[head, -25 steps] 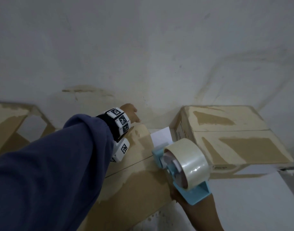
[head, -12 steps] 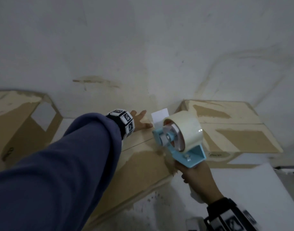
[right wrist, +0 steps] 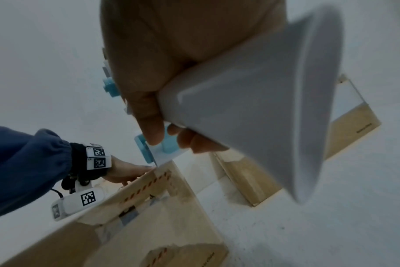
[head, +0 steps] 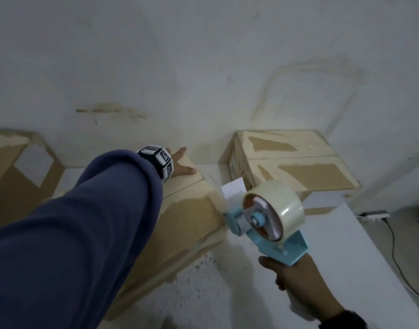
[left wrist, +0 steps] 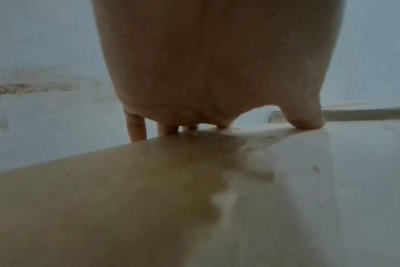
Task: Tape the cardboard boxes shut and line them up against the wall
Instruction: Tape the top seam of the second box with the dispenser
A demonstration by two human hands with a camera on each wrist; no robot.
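**One hand pins the box while the other brings in the tape gun**

Head view: the left hand (head: 180, 163) lies flat, fingers straight, on the far corner of the middle cardboard box (head: 180, 224), the fingertips reaching its edge nearest the wall (head: 203, 67). This looks meant to pin the flaps and stop the box sliding. The right hand (head: 296, 279) is clenched round the handle of the blue tape dispenser (head: 268, 224), whose nose sits at the box's right edge, just beyond the left thumb, probably to run tape across the seam. A second box (head: 291, 167) stands against the wall, past the dispenser; a third box (head: 16, 176) sits left of the sleeve.

Left wrist view: the palm (left wrist: 217, 63) bears down on the cardboard top, the thumb (left wrist: 308, 117) planted and the fingertips curling slightly over the far edge.

Right wrist view: the right fingers (right wrist: 149, 117) wrap the dispenser's grey handle (right wrist: 251, 112); its blue front (right wrist: 149, 150) touches the box corner beside the left hand.
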